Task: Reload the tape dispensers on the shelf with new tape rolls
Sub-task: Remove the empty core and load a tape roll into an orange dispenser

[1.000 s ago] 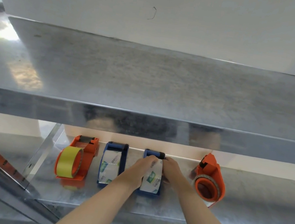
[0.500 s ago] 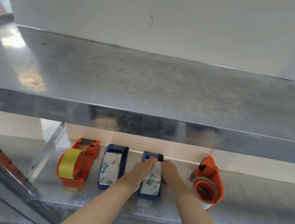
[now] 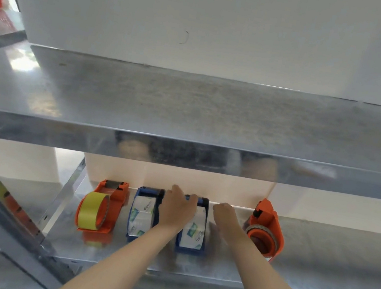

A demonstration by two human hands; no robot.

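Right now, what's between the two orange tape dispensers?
Head view: a left blue dispenser and a right blue dispenser, both with white printed rolls; the left hand holds the right one, the right hand hovers beside it.

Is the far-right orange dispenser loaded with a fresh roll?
No. The far-right orange dispenser shows only a thin greyish ring around its bare orange hub, unlike the yellow roll filling the left orange dispenser.
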